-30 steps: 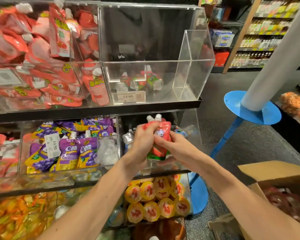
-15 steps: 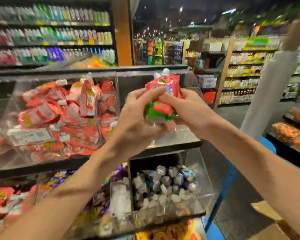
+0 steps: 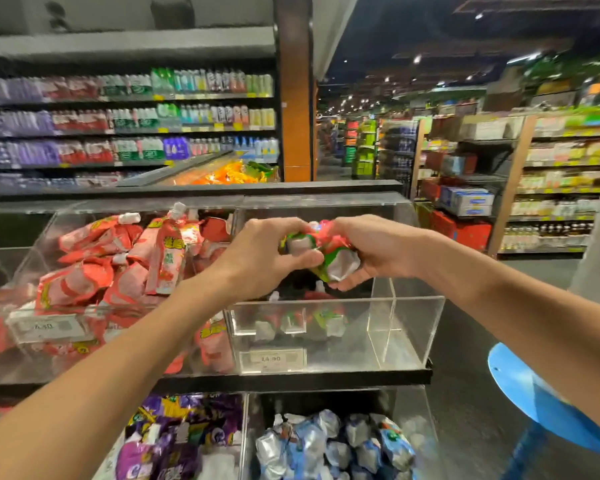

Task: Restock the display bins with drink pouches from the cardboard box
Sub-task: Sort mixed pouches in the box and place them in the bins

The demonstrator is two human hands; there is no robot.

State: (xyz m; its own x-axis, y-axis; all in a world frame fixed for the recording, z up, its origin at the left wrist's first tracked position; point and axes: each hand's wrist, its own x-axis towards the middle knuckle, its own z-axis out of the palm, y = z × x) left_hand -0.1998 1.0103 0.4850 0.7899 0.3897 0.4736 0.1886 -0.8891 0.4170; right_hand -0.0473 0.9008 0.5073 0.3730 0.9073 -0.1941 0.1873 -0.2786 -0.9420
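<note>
Mid-frame, your left hand (image 3: pixel 257 258) and right hand (image 3: pixel 368 251) both clench the drink pouches (image 3: pixel 317 252) over the near-empty bin (image 3: pixel 407 327). Pouches look soft, slick, squashy; grip their bodies, not the spouts.

Bottle-lined shelves (image 3: pixel 129 126) fill the upper left, beside an orange pillar (image 3: pixel 296 98) at top centre. Small lights dot the dark ceiling (image 3: pixel 465 36) at upper right. Stocked wooden shelving (image 3: pixel 561 188) stands at right, above dark floor (image 3: pixel 465 393).

Bin (image 3: pixel 407 301): clear acrylic, open top, upper row, right end. Pouches (image 3: pixel 293 322): a few lying at its bottom, red-green foil. Bunch (image 3: pixel 340 268): same kind, silver bases facing the camera, tilted, clutched between left hand (image 3: pixel 257 258) and right hand (image 3: pixel 371 251) above the bin.
</note>
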